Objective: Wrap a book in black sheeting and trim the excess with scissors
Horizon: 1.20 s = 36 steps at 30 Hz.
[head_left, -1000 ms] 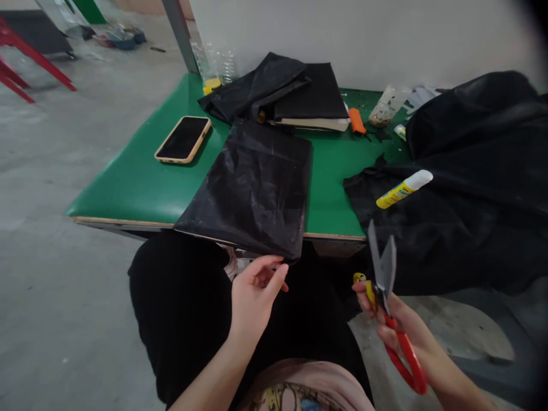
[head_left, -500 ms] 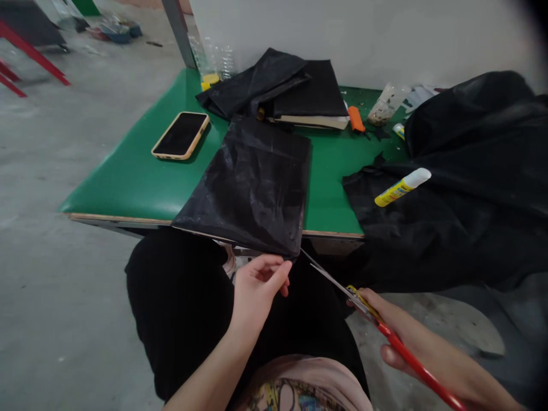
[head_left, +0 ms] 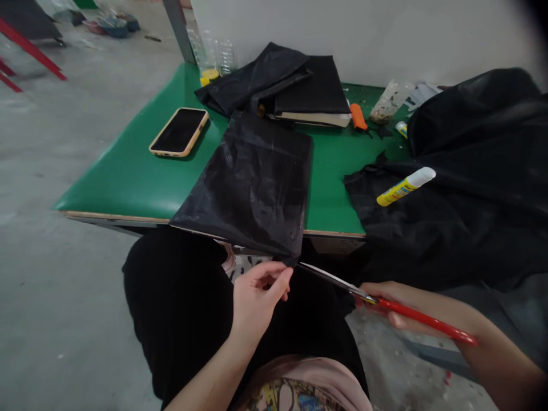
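A book wrapped in black sheet material [head_left: 257, 182] lies on the green bench, its near edge overhanging the front. My left hand [head_left: 261, 291] pinches a small flap of the black sheet at the book's near right corner. In my right hand [head_left: 398, 305] is a pair of scissors [head_left: 334, 278] with red handles. Their blade tips point left and reach the pinched flap; the blades look nearly closed. On a large black sheet [head_left: 471, 200] to the right rests a yellow glue stick [head_left: 405, 187] with a white cap.
The green padded bench [head_left: 115, 182] carries a phone [head_left: 180, 132] at left. Behind stand another black-covered book [head_left: 312, 91], folded black sheet [head_left: 265, 74], an orange tool [head_left: 358, 117], a clear plastic cup [head_left: 389, 103] and clear bottles [head_left: 218, 54]. A pale wall [head_left: 342, 34] rises behind.
The scissors have swung to a flatter angle and their blades have come closer together, tips now at the flap. My left hand keeps its pinch at the corner. The view has shifted slightly.
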{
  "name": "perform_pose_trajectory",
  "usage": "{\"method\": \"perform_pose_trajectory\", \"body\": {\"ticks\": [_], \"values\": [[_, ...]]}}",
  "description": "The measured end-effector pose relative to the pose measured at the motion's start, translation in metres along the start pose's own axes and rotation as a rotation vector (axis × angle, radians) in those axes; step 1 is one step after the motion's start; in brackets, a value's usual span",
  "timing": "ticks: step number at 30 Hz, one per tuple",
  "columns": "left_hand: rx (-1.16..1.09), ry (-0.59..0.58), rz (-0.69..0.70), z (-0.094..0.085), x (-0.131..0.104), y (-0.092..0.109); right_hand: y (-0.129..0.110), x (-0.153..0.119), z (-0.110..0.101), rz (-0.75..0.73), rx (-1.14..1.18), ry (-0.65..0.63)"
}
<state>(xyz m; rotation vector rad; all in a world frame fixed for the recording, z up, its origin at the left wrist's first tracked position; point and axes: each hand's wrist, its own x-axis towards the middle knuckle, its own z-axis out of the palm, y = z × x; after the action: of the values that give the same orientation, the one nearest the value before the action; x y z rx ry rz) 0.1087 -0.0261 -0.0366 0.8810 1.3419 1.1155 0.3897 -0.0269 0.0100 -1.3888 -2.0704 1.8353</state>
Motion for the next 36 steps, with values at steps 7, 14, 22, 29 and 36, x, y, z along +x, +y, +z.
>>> {"method": "perform_pose_trajectory", "body": {"ticks": [7,14,22,29,36], "values": [[-0.027,-0.012,-0.044,0.001,-0.001,0.004,0.003,0.031,-0.013,-0.022,0.026,-0.221],[-0.012,-0.018,-0.040,0.003,-0.003,0.000,0.003,0.049,-0.019,-0.029,-0.016,-0.262],[-0.009,-0.008,-0.059,0.003,-0.002,-0.002,0.001,0.063,-0.026,0.015,-0.029,-0.271],[-0.031,0.004,-0.067,0.003,-0.002,-0.006,0.001,0.068,-0.031,0.035,-0.102,-0.184],[-0.030,-0.004,-0.096,0.002,-0.005,-0.008,0.000,0.068,-0.033,0.043,-0.175,-0.148]]}}
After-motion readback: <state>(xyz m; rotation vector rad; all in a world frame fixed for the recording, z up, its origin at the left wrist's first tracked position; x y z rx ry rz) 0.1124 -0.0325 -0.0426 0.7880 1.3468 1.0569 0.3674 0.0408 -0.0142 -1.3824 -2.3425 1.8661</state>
